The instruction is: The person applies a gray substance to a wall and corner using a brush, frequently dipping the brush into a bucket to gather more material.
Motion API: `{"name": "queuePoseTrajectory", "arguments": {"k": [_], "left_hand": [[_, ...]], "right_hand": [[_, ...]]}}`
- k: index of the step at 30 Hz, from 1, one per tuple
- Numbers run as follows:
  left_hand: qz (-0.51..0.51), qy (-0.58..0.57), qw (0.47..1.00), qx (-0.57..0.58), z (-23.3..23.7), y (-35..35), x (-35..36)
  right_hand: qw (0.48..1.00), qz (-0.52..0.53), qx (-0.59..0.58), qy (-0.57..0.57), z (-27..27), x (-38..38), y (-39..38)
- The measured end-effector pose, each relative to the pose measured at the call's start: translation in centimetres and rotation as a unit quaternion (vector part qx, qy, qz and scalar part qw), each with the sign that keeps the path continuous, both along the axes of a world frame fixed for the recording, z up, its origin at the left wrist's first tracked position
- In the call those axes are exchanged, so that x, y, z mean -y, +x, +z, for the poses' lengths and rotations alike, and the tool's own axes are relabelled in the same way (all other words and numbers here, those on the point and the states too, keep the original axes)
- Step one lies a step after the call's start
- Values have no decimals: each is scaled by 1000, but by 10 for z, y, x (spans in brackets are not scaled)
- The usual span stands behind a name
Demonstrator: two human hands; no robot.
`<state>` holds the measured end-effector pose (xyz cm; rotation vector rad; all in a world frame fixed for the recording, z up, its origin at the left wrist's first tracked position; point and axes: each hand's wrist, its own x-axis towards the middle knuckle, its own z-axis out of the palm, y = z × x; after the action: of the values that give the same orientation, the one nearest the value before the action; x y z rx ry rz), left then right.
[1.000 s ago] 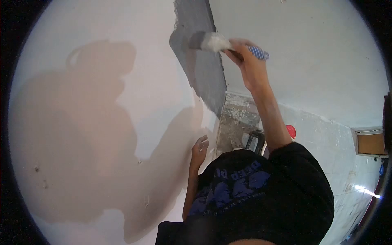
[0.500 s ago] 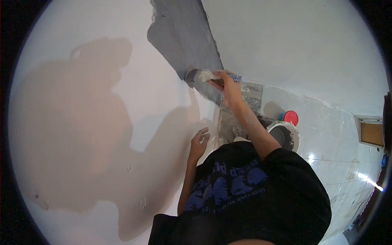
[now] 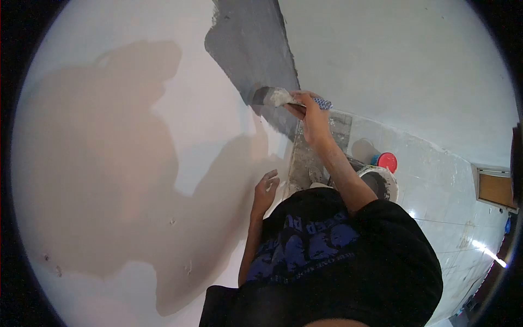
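Observation:
My right hand (image 3: 311, 111) is closed around the patterned handle of a wide paintbrush (image 3: 280, 97). The brush's dark bristles press against the white wall (image 3: 218, 174), at the lower left edge of a band of grey paint (image 3: 250, 46). Pale, dried-looking paint coats the middle of the brush. Lower down, my left hand (image 3: 266, 188) is held close by the same wall. Its fingers are loosely bent and apart, with nothing in them and grey smears on them.
A bucket (image 3: 388, 184) of grey paint stands on the tiled floor (image 3: 430, 201) beside my right forearm. Next to it is a small red-lidded tub (image 3: 387, 161). A second pale wall (image 3: 392, 60) meets the painted one at the corner. A wooden-looking panel (image 3: 494, 181) is far right.
The view has shifted slightly. My right hand and the brush have moved a little, with the bristles still at the grey paint's edge. My left hand stays put.

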<state>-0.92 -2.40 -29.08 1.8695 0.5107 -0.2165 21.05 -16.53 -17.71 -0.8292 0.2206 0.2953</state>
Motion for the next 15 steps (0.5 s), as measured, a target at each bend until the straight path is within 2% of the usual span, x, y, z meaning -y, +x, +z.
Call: {"name": "queuePoseTrajectory", "arguments": {"k": [5, 11, 15], "left_hand": [[-7, 8, 1000, 2, -3, 1, 1], [-3, -4, 1000, 7, 0, 0, 5], [-1, 4, 1000, 7, -4, -1, 4]], "right_hand": [[999, 1, -23, -28, -10, -16, -3], [998, -28, 2, 48, 15, -19, -1], [999, -37, 4, 10, 5, -7, -4]]}}
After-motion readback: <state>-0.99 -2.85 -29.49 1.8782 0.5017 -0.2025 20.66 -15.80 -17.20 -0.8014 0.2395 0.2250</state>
